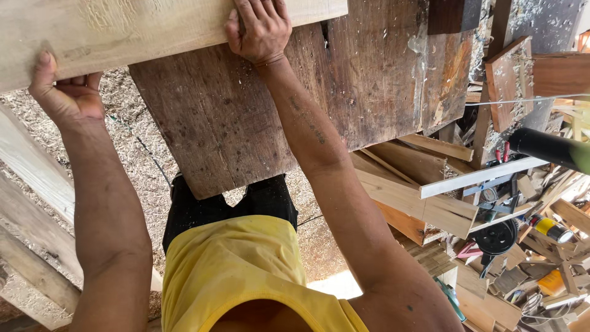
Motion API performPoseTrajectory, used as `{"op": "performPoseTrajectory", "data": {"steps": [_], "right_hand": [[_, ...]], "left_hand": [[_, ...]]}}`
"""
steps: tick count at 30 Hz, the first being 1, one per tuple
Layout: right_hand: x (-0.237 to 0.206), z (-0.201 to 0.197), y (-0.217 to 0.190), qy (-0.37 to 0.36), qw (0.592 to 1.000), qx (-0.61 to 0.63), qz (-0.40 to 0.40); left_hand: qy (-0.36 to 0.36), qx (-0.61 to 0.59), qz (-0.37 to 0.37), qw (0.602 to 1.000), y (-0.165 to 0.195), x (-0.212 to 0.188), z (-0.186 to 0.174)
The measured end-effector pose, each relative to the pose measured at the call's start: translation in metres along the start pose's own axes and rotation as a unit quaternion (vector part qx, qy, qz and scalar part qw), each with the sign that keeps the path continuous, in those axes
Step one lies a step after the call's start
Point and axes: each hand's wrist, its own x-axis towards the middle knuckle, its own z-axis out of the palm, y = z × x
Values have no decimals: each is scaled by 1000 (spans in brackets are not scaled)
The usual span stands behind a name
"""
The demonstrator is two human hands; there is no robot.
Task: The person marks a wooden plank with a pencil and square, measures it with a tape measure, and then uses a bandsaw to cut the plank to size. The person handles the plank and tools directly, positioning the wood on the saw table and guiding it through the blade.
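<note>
Both hands grip a pale plank [141, 27] that runs across the top of the view, tilted so its left end sits lower than its right. The left hand [64, 92] holds the plank's near edge toward the left end: the thumb presses up against the plank's face, and the fingers are curled together under the edge, their tips hidden by the palm. The right hand [258, 27] lies on the plank's lower edge further right, its fingers close together and laid flat over the wood, the tips running out of view at the top, so how far they wrap cannot be told. Just below the right hand's fingers, and touching or passing under the plank, lies a dark board [276, 117], broad, stained and scratched, slanting down toward the left. Between the two wrists and below them, sawdust [132, 154] covers the floor. Below the forearms show a yellow shirt [239, 276] and black trousers [203, 206]. Left of the left hand's fingers, more pale boards [31, 184] lean in a stack. Well right of the right hand's fingers lies a heap of offcuts [430, 203], with a metal rule [479, 176], a black wheel-shaped tool [496, 237] and a black tube [547, 147] among them.
</note>
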Motion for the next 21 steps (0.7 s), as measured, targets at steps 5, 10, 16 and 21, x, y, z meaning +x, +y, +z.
{"op": "performPoseTrajectory", "data": {"steps": [5, 10, 16, 21], "right_hand": [[2, 1, 1, -4, 1000, -3, 8], [-2, -2, -2, -48, 998, 29, 41], [-2, -11, -5, -12, 1000, 6, 24], [-2, -10, -4, -21, 999, 8, 29]], "left_hand": [[-3, 14, 8, 1000, 2, 1, 4], [20, 28, 17, 999, 0, -6, 2], [33, -36, -9, 999, -4, -12, -11], [16, -21, -5, 1000, -6, -10, -18]]}}
